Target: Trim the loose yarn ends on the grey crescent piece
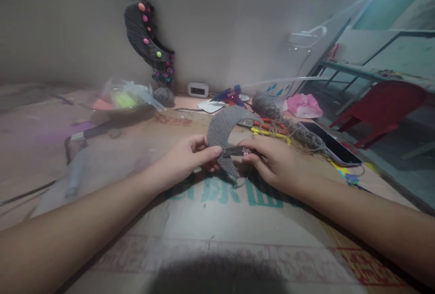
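Note:
A crescent moon (219, 128) wrapped in grey yarn is held up over the table, its horns pointing right. My left hand (192, 156) grips its outer edge, thumb in front and fingers behind. From the right, my right hand (268, 160) pinches a small dark, slim piece (234, 150) with a pale shiny end, which reaches across to the crescent's inner edge. What this piece is, I cannot make out. A loose grey strand hangs by the lower horn. Part of the crescent is hidden behind my left thumb.
A finished dark crescent (146, 36) with coloured pompoms hangs on the wall. Behind my hands lie a white clock (198, 89), a blue glue gun (227, 94), a yarn ball (266, 104), and red- and yellow-handled tools (272, 133). A phone (329, 143) lies right; a bowl (118, 109) stands left.

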`<state>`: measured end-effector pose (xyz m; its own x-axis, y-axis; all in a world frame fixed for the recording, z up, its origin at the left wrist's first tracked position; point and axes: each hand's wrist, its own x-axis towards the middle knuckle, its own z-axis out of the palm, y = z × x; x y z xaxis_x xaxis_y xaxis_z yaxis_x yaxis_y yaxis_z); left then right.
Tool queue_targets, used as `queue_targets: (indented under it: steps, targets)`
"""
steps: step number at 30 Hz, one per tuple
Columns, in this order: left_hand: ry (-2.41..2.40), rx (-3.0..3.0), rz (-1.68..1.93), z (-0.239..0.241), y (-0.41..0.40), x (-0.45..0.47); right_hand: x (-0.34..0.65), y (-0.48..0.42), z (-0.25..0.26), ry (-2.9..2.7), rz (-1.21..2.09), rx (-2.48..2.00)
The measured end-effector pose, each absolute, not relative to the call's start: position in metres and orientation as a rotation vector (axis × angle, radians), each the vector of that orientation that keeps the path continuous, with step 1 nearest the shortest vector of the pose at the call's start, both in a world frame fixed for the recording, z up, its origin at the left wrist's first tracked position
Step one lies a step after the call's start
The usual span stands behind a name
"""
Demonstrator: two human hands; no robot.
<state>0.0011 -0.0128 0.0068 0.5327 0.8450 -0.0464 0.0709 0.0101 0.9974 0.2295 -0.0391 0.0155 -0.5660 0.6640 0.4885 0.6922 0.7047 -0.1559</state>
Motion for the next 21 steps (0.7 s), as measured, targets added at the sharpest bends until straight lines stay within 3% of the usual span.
queue_targets:
  steps: [21]
  targets:
    - [0.773, 1.447, 0.742, 0.0067, -0.0126, 0.0007, 0.2329, -0.0374, 0.0146, -2.439, -0.128, -1.075]
